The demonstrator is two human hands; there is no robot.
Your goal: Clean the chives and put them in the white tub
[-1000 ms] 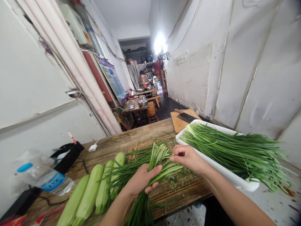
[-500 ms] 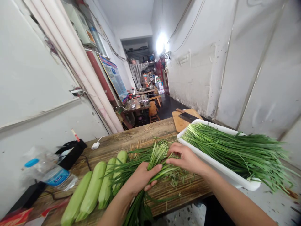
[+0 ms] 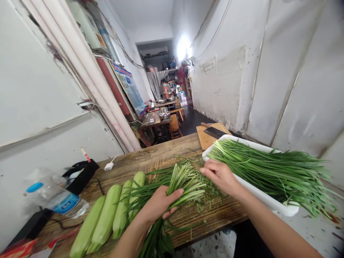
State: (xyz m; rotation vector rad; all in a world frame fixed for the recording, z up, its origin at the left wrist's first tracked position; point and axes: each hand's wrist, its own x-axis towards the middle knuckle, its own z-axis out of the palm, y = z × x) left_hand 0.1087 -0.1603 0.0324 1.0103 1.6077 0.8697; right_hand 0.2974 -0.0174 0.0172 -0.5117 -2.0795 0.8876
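Observation:
My left hand is closed round a bunch of garlic chives, with the pale stem ends fanned to the right and the green leaves hanging below the wrist. To the right of those stems is my right hand, apart from them, its fingers curled and pressed together; whatever is between them, if anything, is hidden. Loose leaf scraps lie under and beside the bunch on the wooden table. A white tub heaped with more garlic chives stands by my right forearm.
Several pale green zucchini lie left of my left hand. Behind the tub, a cleaver rests on a cutting board. A water bottle and thin wooden sticks are on the table. Another person is far back.
My right hand has drawn away from the stem ends, a little to the right, and its fingers have curled in. My left hand keeps its hold on the bunch in nearly the same place.

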